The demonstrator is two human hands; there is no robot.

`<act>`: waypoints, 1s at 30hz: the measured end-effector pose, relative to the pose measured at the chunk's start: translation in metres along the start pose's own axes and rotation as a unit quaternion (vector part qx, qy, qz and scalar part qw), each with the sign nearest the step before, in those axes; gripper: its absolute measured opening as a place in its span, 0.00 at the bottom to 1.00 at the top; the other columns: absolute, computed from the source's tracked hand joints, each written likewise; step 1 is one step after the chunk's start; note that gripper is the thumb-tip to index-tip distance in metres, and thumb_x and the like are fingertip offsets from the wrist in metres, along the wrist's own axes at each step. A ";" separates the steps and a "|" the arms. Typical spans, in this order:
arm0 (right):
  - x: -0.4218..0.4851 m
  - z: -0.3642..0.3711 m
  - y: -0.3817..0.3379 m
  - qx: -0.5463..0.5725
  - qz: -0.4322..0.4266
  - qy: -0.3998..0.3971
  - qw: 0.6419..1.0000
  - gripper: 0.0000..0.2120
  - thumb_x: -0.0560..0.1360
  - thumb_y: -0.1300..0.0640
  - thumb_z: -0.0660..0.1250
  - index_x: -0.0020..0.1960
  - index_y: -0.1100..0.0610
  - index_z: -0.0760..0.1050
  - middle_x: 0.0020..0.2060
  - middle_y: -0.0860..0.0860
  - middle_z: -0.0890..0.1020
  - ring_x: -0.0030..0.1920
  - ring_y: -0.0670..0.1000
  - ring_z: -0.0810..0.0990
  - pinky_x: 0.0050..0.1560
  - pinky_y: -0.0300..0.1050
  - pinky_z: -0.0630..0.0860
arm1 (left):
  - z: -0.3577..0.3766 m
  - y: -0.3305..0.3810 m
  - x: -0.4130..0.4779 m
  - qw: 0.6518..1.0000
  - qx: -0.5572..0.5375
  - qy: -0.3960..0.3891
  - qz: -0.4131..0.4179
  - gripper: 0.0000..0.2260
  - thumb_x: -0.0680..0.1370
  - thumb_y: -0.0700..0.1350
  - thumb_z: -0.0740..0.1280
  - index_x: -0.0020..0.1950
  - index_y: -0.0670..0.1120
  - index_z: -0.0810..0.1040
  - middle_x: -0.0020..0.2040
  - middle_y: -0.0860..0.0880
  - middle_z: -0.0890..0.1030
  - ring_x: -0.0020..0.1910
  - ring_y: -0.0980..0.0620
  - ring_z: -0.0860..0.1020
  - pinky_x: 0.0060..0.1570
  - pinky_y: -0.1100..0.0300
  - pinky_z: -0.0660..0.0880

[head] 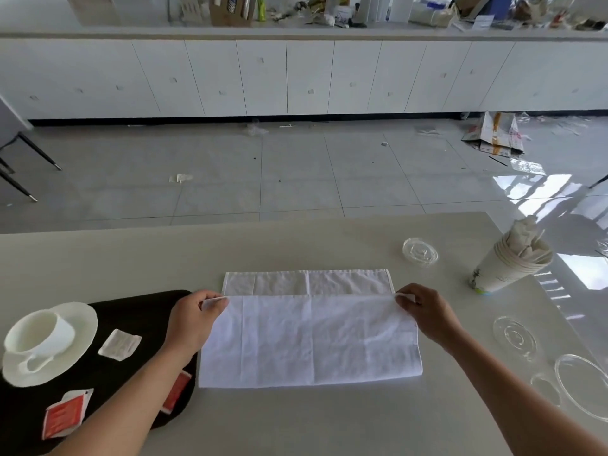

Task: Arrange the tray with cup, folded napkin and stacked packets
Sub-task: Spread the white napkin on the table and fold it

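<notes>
Both hands, left hand [192, 319] and right hand [424, 312], are pinching napkin [309, 340] corners mid-fold; cup [41, 332] is sitting on tray [144, 307], packets [119, 343] lying unstacked.

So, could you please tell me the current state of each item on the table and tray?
napkin: partly folded, flat on table
left hand: pinches napkin's left corner
right hand: pinches napkin's right corner
cup: upright on saucer, on tray
white packet: flat on tray, unstacked
red packets: two, apart, unstacked
paper cups: nested, upright
</notes>
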State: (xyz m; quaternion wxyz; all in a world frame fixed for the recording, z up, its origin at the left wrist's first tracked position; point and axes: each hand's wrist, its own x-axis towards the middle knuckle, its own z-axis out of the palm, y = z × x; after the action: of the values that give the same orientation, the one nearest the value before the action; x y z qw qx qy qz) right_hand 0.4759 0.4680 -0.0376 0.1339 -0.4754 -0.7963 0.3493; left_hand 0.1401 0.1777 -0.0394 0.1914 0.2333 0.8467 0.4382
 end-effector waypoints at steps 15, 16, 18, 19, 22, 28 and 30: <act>0.097 0.048 0.003 -0.084 0.058 0.010 0.995 0.08 0.76 0.53 0.70 0.53 0.54 0.79 0.48 0.52 0.81 0.47 0.59 0.81 0.45 0.48 0.76 | 0.050 -0.004 0.099 0.977 0.212 0.016 -0.023 0.10 0.74 0.41 0.69 0.56 0.45 0.80 0.50 0.45 0.81 0.50 0.43 0.78 0.44 0.52 0.74; 0.095 0.050 0.004 -0.101 0.040 0.031 0.994 0.12 0.75 0.54 0.72 0.57 0.54 0.78 0.52 0.53 0.80 0.52 0.58 0.79 0.49 0.50 0.76 | 0.052 -0.005 0.095 0.965 0.259 0.025 -0.004 0.15 0.73 0.41 0.70 0.60 0.44 0.77 0.53 0.43 0.78 0.52 0.41 0.76 0.47 0.49 0.75; 0.086 0.053 0.004 -0.138 -0.017 0.073 0.988 0.17 0.74 0.56 0.73 0.61 0.56 0.77 0.57 0.54 0.78 0.58 0.59 0.75 0.51 0.53 0.76 | 0.056 -0.009 0.084 0.942 0.327 0.037 0.066 0.21 0.70 0.40 0.73 0.62 0.43 0.76 0.54 0.40 0.76 0.52 0.37 0.74 0.48 0.44 0.75; 0.078 0.056 0.001 -0.153 -0.048 0.087 0.983 0.18 0.74 0.55 0.72 0.62 0.55 0.76 0.59 0.53 0.78 0.60 0.59 0.74 0.50 0.54 0.78 | 0.059 -0.009 0.077 0.930 0.345 0.040 0.116 0.21 0.70 0.40 0.73 0.62 0.42 0.76 0.55 0.39 0.75 0.53 0.36 0.74 0.48 0.43 0.75; 0.045 0.080 -0.010 -0.199 -0.132 0.066 0.969 0.21 0.77 0.49 0.68 0.68 0.53 0.74 0.69 0.50 0.74 0.69 0.57 0.69 0.60 0.57 0.76 | 0.069 -0.016 0.051 0.896 0.381 -0.002 0.228 0.20 0.75 0.49 0.64 0.65 0.43 0.75 0.64 0.38 0.73 0.64 0.34 0.72 0.59 0.39 0.71; -0.023 0.152 -0.026 -0.285 -0.221 -0.043 0.932 0.33 0.79 0.33 0.51 0.79 0.48 0.55 0.80 0.48 0.53 0.80 0.55 0.48 0.76 0.58 0.49 | 0.098 -0.043 -0.016 0.880 0.437 -0.098 0.155 0.32 0.78 0.67 0.46 0.79 0.54 0.54 0.80 0.42 0.52 0.78 0.40 0.50 0.74 0.38 0.49; -0.033 0.157 -0.018 -0.298 -0.216 -0.050 0.929 0.35 0.79 0.32 0.50 0.80 0.48 0.52 0.80 0.47 0.52 0.80 0.56 0.48 0.76 0.59 0.48 | 0.101 -0.050 -0.030 0.880 0.444 -0.094 0.143 0.33 0.77 0.68 0.47 0.79 0.54 0.54 0.80 0.41 0.51 0.78 0.39 0.50 0.73 0.36 0.49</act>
State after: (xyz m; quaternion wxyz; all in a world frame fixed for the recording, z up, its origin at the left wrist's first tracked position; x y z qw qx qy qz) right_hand 0.3952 0.3674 -0.1343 0.0186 -0.2920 -0.9527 0.0820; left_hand 0.2067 0.2011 -0.1319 0.0823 0.4523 0.8879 0.0149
